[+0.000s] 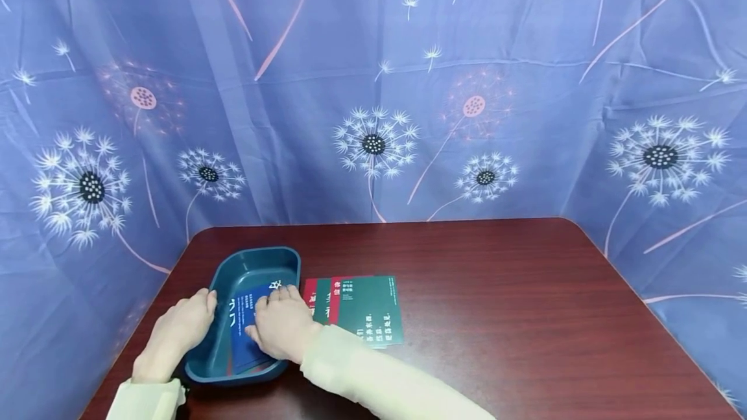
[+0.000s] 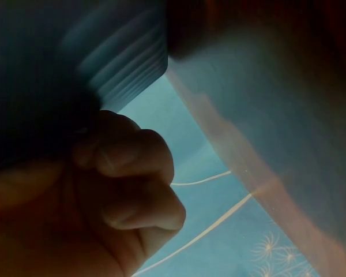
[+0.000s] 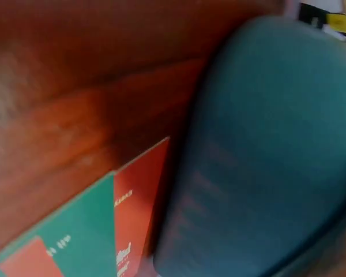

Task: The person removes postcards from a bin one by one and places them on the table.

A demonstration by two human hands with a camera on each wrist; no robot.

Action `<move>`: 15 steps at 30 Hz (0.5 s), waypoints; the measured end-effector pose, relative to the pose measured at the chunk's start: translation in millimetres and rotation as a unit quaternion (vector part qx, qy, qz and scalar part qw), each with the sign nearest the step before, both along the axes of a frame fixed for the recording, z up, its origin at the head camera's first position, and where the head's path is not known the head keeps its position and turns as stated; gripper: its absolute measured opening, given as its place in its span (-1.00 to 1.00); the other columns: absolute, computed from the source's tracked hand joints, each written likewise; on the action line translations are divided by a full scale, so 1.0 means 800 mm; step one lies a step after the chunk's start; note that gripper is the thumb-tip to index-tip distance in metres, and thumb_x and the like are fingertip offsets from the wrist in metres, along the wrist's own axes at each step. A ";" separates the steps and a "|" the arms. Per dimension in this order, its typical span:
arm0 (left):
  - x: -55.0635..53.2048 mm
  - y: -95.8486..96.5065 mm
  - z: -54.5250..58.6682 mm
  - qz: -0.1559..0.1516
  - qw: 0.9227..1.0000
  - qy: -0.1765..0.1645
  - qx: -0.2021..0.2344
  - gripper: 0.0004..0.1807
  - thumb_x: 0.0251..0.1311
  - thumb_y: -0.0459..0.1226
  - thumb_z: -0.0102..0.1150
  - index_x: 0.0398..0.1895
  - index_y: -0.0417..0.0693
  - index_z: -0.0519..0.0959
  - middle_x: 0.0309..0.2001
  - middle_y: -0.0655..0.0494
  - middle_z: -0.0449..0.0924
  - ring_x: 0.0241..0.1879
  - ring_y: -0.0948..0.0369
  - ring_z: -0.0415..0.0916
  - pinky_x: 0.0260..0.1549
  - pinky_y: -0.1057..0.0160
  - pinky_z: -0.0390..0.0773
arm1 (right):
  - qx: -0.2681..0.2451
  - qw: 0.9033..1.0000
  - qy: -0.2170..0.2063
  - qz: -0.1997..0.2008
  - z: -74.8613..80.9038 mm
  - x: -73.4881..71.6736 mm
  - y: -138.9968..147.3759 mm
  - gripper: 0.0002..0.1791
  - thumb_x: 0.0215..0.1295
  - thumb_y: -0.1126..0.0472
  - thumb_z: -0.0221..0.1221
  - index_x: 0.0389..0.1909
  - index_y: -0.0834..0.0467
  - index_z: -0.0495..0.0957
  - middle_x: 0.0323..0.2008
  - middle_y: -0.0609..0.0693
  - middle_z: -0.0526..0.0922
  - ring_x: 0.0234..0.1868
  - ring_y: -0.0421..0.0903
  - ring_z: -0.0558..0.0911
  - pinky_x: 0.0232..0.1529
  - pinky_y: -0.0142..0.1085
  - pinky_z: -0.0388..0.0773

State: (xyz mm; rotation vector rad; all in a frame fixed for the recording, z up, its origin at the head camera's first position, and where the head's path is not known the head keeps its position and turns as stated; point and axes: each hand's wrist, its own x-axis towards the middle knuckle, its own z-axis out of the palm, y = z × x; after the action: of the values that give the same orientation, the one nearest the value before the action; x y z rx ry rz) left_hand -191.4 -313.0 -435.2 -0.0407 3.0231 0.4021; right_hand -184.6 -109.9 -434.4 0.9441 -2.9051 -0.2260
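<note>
The rim of a blue tray [image 1: 253, 277] is gripped at its left side by the left hand [image 1: 182, 324], whose fingers are seen bent against the outer wall in the left wrist view. Inside the tray, a blue card [image 1: 244, 316] printed in white is covered on its right part by the right hand [image 1: 286, 323], with the thumb laid over it; whether the card is pinched or only pressed cannot be told. The card is thus placed between the two hands, beneath the right one and just beside the left. Just right of the tray, overlapping red and green cards [image 1: 373, 306] are spread on the dark red surface [image 1: 513, 303], partly hidden by the right hand and its pale sleeve [image 1: 373, 368].
</note>
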 end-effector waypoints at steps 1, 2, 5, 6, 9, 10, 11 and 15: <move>0.000 -0.001 0.000 0.000 1.000 0.001 0.000 -0.54 0.52 -0.15 -0.31 0.00 -0.42 0.42 -0.20 -0.41 0.54 -0.27 -0.23 0.55 -0.31 -0.28 0.49 | 0.018 1.000 -0.010 -0.021 -0.002 -0.002 -0.006 -0.28 0.40 -0.38 -0.19 0.33 0.01 0.39 0.21 -0.06 0.50 0.27 -0.11 0.41 0.33 -0.18 0.14; 0.001 -0.001 0.000 -0.001 1.000 0.003 0.000 -0.55 0.52 -0.15 -0.31 -0.02 -0.41 0.43 -0.21 -0.40 0.55 -0.28 -0.23 0.55 -0.31 -0.27 0.49 | 0.033 0.998 -0.021 -0.044 -0.003 -0.004 -0.012 -0.24 0.38 -0.41 -0.23 0.38 -0.01 0.34 0.24 -0.06 0.48 0.30 -0.09 0.38 0.35 -0.16 0.09; 0.002 -0.002 0.000 -0.002 1.000 0.008 0.001 -0.56 0.51 -0.16 -0.30 -0.05 -0.40 0.44 -0.24 -0.38 0.55 -0.30 -0.22 0.56 -0.33 -0.27 0.50 | 0.066 0.991 -0.052 -0.104 -0.008 -0.010 -0.029 -0.15 0.33 -0.49 -0.33 0.46 -0.06 0.22 0.29 -0.10 0.44 0.36 -0.11 0.33 0.41 -0.14 -0.06; 0.003 -0.002 0.000 -0.002 1.000 0.011 0.002 -0.57 0.51 -0.16 -0.29 -0.06 -0.39 0.44 -0.25 -0.38 0.55 -0.31 -0.21 0.55 -0.33 -0.27 0.50 | 0.074 0.989 -0.056 -0.116 -0.009 -0.012 -0.034 -0.13 0.32 -0.51 -0.35 0.47 -0.07 0.20 0.29 -0.13 0.44 0.36 -0.11 0.32 0.42 -0.13 -0.08; 0.004 -0.003 0.001 -0.003 1.000 0.017 0.005 -0.59 0.51 -0.17 -0.27 -0.07 -0.39 0.44 -0.27 -0.36 0.55 -0.36 -0.16 0.55 -0.33 -0.27 0.51 | 0.079 0.985 -0.064 -0.136 -0.010 -0.018 -0.046 -0.08 0.27 -0.55 -0.36 0.46 -0.05 0.21 0.27 -0.18 0.46 0.37 -0.10 0.32 0.42 -0.11 -0.08; 0.004 -0.003 0.002 -0.004 1.000 0.020 0.006 -0.59 0.51 -0.17 -0.27 -0.08 -0.38 0.45 -0.28 -0.36 0.55 -0.36 -0.16 0.55 -0.34 -0.27 0.51 | 0.083 0.985 -0.064 -0.139 -0.010 -0.020 -0.049 -0.06 0.25 -0.56 -0.37 0.46 -0.05 0.20 0.27 -0.19 0.46 0.37 -0.09 0.31 0.42 -0.10 -0.07; 0.004 -0.002 0.002 -0.005 1.000 0.022 0.006 -0.59 0.51 -0.17 -0.27 -0.08 -0.38 0.45 -0.28 -0.35 0.55 -0.36 -0.16 0.55 -0.34 -0.27 0.51 | 0.090 0.984 -0.062 -0.141 -0.011 -0.021 -0.052 -0.04 0.23 -0.59 -0.38 0.46 -0.06 0.19 0.28 -0.20 0.45 0.38 -0.09 0.29 0.42 -0.08 -0.06; 0.005 -0.001 0.002 -0.004 1.000 0.021 0.007 -0.59 0.51 -0.17 -0.27 -0.07 -0.38 0.45 -0.27 -0.37 0.56 -0.33 -0.20 0.56 -0.33 -0.27 0.50 | 0.119 0.981 -0.054 -0.142 -0.017 -0.021 -0.058 0.09 0.06 -0.70 -0.40 0.49 -0.09 0.10 0.33 -0.17 0.38 0.40 -0.07 0.26 0.42 -0.01 -0.07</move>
State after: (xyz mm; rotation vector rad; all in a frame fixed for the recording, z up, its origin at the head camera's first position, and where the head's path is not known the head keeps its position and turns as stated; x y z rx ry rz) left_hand -187.1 -314.1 -433.8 -0.0180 3.0604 0.4291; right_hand -201.3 -156.2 -447.9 0.5742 -3.1589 -0.5678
